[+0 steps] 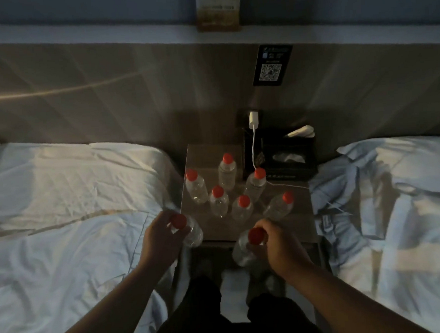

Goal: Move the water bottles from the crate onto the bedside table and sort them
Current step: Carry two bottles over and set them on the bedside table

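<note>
Bedding of the left bed (61, 201) lies close against the bedside table (223, 233), so my left hand (161, 236) should come in over the near-left corner, not from the side. Its fingers curl round the neck of the first bottle (193, 233), just under the red cap, and the bottle hangs tilted over that corner. I judge it best to bring it upright before it touches down.

Six bottles (219, 201) stand in a loose cluster mid-table, none sorted into rows yet. Bare top shows along the near edge and at the far left; I would fill the front strip.

My right hand (277, 242) grips the second bottle (241, 251) at the cap, held off the table's front edge. The crate I cannot make out in the dark below.

Further right, a charger cable (254, 148) trails across the top beside a black box (285, 159), so that side is tight. The right bed (395, 194) hems the table's right edge.
</note>
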The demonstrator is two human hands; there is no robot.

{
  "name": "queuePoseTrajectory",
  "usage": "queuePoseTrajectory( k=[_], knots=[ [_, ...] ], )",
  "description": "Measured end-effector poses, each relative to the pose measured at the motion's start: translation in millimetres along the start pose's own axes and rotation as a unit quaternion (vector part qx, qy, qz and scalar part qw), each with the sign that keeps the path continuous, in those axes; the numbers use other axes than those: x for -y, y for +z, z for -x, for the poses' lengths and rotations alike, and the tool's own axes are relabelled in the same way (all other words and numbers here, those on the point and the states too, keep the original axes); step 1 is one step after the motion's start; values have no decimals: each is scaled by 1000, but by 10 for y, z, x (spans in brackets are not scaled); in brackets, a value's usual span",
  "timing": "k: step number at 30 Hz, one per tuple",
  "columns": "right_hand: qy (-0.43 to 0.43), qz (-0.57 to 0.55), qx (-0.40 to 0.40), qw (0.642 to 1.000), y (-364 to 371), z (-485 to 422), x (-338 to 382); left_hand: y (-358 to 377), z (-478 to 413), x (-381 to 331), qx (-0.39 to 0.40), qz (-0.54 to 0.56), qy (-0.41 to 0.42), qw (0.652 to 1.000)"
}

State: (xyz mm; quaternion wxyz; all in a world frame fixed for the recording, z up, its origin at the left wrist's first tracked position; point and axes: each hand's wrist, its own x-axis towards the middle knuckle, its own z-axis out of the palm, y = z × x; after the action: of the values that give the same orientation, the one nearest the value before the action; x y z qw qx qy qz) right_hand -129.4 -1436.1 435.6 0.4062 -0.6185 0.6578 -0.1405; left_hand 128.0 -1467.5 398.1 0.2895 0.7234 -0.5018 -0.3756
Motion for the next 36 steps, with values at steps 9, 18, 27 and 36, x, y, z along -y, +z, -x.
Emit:
queuePoseTrajectory(
  k=[9, 18, 27, 36],
  knots=[
    [251, -224, -91, 937, 590, -677, 220, 25, -782, 212, 99, -80, 68, 990],
    [250, -180, -80, 948, 880, -856, 240, 65, -989, 335, 136, -145, 124, 972],
    [237, -128, -44, 962, 879, -1032, 191, 56, -1204, 363, 173, -165, 129, 963],
    [145, 81, 10, 986, 801, -1044, 224, 69, -1307, 432, 208, -173, 152, 951]
  ],
)
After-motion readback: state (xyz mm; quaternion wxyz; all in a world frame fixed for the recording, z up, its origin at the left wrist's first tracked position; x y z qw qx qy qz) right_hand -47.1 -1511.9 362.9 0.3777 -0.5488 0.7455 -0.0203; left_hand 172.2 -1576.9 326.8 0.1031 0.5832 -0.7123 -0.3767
